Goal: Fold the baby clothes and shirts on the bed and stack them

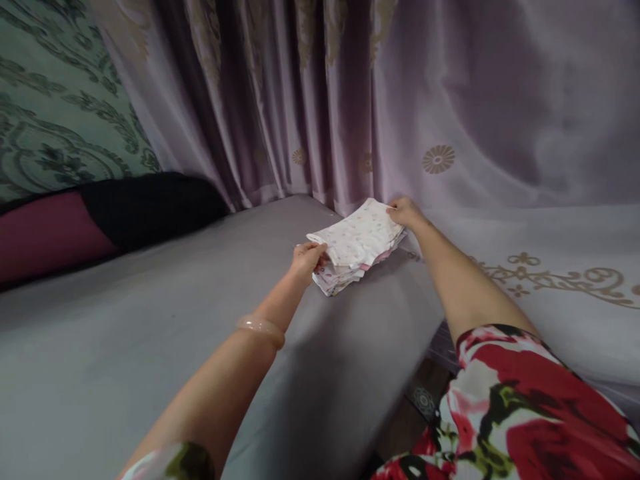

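Note:
A small stack of folded white cloths [356, 243] with tiny prints and pink edges lies on the grey bed sheet [150, 320], near the bed's far right corner. My left hand [307, 259] grips the stack's near left edge, a pale bangle on that wrist. My right hand [403, 211] holds the far right corner of the top cloth. Both arms are stretched out over the bed.
A mauve curtain [350, 100] with gold motifs hangs behind the stack and drapes to the right. A dark red and black bolster [100, 220] lies along the bed's far left, under a green patterned wall. A strip of floor shows beside the bed's right edge.

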Tool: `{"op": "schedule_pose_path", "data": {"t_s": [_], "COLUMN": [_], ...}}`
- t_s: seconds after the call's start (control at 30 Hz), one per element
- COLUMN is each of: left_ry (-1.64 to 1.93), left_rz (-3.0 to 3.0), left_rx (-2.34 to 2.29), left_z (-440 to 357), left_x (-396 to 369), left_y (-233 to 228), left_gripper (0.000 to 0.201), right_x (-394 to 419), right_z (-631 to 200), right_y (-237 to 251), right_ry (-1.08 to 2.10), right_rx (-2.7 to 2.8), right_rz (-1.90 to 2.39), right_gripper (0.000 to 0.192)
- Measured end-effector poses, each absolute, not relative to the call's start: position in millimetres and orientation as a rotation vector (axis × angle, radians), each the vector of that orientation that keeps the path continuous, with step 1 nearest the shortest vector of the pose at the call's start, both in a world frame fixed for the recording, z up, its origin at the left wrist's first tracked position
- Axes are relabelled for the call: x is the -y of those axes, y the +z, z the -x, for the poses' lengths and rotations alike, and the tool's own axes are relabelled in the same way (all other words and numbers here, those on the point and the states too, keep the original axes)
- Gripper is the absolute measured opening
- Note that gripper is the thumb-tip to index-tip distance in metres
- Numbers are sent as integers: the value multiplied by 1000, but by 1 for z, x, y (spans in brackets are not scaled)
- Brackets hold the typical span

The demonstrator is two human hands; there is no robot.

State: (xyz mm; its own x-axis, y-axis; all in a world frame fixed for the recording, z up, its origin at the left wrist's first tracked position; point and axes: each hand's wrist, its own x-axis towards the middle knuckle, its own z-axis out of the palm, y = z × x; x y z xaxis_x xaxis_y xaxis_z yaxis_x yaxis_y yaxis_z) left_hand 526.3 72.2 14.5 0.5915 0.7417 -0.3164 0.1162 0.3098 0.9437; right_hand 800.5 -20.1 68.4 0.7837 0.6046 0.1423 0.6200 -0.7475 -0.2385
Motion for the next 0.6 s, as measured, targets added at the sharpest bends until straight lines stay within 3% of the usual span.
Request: {"op": "schedule_pose_path", "data": {"t_s": [0.47,0.6], "left_ry": [468,470], "left_rz": [-1221,-1239], "left_rx": [-929,-895], "left_z": [-515,-514], "left_x": [-67,-68], "left_y": [0,-4], "left_gripper": [17,18], "right_x": [31,19], "right_z": [-776,-749], "right_y": [19,15], "right_ry": [-378,-254], "right_rx": [1024,1164], "right_rz": [2754,2736], "right_gripper": [39,50]}}
